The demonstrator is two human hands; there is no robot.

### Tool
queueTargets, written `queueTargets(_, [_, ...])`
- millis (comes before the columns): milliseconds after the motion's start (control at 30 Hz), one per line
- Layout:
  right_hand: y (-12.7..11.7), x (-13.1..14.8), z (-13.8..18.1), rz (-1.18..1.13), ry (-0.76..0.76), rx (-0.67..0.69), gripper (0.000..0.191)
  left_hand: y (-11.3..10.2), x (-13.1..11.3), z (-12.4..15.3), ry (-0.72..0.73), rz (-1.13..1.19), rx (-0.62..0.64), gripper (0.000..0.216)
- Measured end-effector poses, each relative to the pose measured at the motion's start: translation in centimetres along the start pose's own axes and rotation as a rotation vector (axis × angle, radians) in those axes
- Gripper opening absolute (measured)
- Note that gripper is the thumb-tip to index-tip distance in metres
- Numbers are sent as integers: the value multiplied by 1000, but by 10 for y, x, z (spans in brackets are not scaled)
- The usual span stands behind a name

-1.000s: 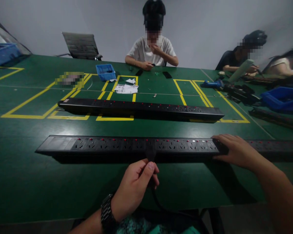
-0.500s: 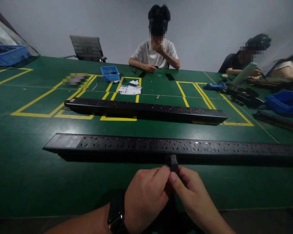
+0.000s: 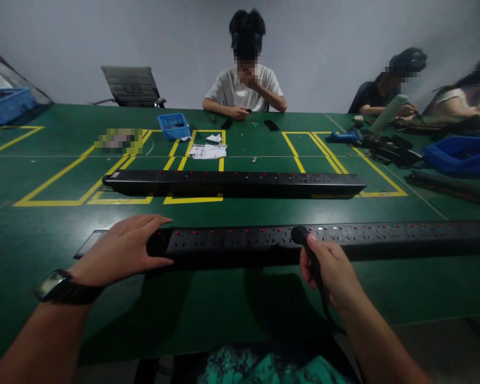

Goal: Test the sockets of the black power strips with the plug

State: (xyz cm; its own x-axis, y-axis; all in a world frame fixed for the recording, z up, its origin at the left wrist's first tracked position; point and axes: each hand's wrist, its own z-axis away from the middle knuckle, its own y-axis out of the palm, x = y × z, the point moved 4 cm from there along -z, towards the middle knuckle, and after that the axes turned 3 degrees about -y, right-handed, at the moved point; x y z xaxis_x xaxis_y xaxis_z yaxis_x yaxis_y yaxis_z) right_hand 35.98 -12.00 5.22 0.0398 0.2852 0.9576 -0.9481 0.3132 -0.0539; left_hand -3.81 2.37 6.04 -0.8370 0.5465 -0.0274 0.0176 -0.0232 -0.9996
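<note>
A long black power strip (image 3: 244, 241) with many sockets and red lights lies across the green table right in front of me. My left hand (image 3: 122, 249), with a black watch on the wrist, rests over the strip's left end, fingers curled around it. My right hand (image 3: 331, 271) is closed on a black plug (image 3: 302, 236) with a cable, holding the plug's head on the strip's sockets near the middle. The cable runs down behind my wrist.
A second black power strip (image 3: 232, 183) lies parallel farther back. Beyond it are a small blue bin (image 3: 173, 124), papers (image 3: 207, 151) and yellow floor-tape markings. One person sits opposite, others at the right with a blue tray (image 3: 460, 154) and tools. An empty chair (image 3: 131, 85) stands at far left.
The plug passed from my left hand to my right. My left hand moved out to the strip's left end, and my right hand brought the plug up onto the sockets.
</note>
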Motion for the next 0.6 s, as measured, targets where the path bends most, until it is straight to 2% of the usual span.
queueTargets(133, [5, -3, -5, 53, 1, -2, 59, 14, 8, 11, -76, -131, 15, 72])
queueTargets(333, [6, -10, -6, 89, 28, -31, 57, 17, 6, 14, -55, -164, 4, 74])
queueTargets(600, [1, -10, 2, 129, 43, -66, 56, 21, -3, 18, -45, -63, -35, 68])
